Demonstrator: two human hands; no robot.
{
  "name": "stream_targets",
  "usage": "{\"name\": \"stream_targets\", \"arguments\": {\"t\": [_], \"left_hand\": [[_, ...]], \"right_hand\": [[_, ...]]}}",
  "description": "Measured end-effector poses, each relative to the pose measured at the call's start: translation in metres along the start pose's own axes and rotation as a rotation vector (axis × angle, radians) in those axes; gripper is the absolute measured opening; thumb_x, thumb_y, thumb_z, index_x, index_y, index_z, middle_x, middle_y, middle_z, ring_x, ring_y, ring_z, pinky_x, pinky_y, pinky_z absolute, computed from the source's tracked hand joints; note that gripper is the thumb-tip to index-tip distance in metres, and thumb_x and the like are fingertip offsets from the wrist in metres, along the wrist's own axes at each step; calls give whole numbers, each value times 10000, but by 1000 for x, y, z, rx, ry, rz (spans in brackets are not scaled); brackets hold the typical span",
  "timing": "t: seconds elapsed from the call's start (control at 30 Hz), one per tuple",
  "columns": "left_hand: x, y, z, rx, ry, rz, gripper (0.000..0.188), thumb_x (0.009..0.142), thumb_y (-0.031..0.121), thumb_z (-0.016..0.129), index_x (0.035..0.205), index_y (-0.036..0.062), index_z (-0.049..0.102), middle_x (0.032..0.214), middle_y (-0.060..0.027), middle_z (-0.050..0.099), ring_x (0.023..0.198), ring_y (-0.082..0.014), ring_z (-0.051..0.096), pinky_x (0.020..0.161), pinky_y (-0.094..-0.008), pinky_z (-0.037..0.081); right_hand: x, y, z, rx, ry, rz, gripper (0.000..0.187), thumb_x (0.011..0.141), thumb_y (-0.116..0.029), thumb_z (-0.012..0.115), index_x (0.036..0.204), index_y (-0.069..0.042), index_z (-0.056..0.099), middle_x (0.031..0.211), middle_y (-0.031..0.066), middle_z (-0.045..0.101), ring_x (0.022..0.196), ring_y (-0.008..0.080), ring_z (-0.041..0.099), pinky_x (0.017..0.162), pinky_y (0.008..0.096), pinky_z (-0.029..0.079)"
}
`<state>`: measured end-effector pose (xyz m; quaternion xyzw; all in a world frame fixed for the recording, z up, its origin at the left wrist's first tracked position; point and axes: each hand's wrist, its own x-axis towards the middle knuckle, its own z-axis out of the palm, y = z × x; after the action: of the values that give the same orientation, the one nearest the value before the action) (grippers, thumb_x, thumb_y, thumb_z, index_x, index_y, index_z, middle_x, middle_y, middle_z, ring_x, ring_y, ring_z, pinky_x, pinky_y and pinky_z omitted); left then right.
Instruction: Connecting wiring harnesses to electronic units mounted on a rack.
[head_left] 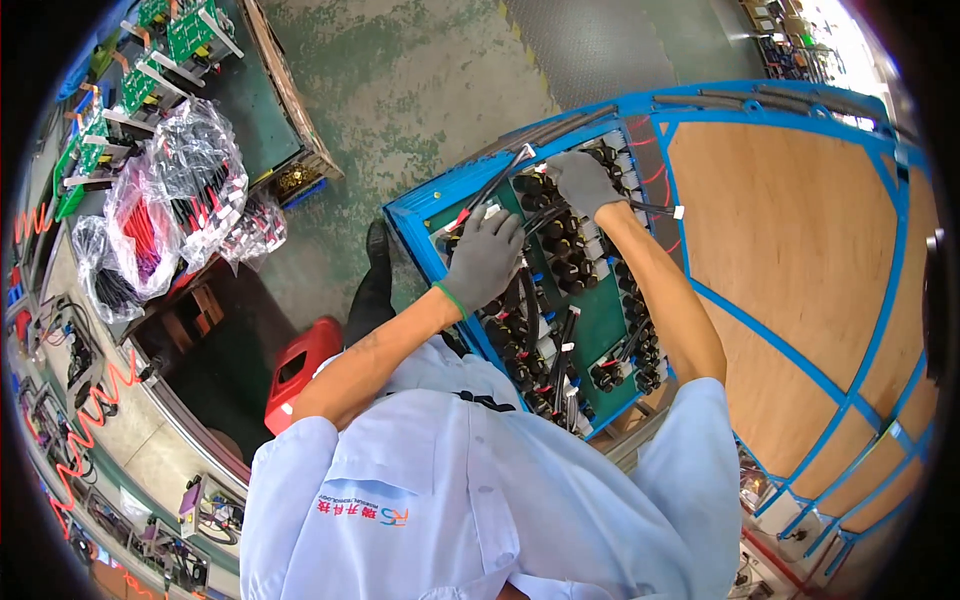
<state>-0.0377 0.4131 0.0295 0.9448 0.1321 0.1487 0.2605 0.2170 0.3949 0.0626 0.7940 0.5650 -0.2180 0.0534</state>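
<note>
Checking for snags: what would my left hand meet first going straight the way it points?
Probably the black cables lying just beyond the gloved left hand; depth is unclear, so it might pass over them.

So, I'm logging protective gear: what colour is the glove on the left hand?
The left-hand glove is grey with a green cuff edge; head view.

Head cam, wide fisheye, looks steeply dn fr. wearer's head: shirt (430,450) close, lower ctr; L hand (486,258) & R hand (585,184) a bit farther off, upper ctr; floor (400,90) farther, top; edges bend nr. rim.
</note>
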Motion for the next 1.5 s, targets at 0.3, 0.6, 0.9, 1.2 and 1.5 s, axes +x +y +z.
{"name": "stream_targets", "arguments": {"t": [0.3,0.6,0.9,1.2,1.5], "left_hand": [[2,-49,4,-151,-117,-65,469,881,372,650,1252,86,617,1341,-81,515,1386,-273,366,1159,-579,242],[4,-54,9,-242,-148,-83,488,848,358,680,1261,107,610,1352,-64,519,1360,-268,399,1143,-591,256],[6,-56,9,-251,-191,-74,483,884,394,643,1270,105,610,1358,-66,516,1371,-255,389,1151,-588,252],[21,-51,3,-191,-244,-110,511,886,408,632,1267,69,612,1335,-77,536,1341,-259,412,1155,-569,238],[71,-40,41,-137,-173,-210,652,896,424,608,1396,29,470,1383,-124,534,1281,-254,484,1162,-486,232]], "right_hand": [[45,-24,-2,-260,-240,222,217,897,-216,628,890,-23,729,997,228,708,904,389,701,763,458,578],[55,-20,16,-259,-307,282,241,913,-237,634,947,-10,708,1004,221,705,962,385,686,818,472,565],[63,-11,16,-215,-355,353,241,872,-281,683,908,-48,736,952,208,704,926,389,670,827,471,538],[53,-8,16,-30,-281,330,270,891,-291,668,893,-26,721,948,218,703,928,395,672,832,469,539],[44,0,30,-114,-153,169,245,898,-283,627,881,-52,707,913,191,689,911,389,656,804,481,532]]}}
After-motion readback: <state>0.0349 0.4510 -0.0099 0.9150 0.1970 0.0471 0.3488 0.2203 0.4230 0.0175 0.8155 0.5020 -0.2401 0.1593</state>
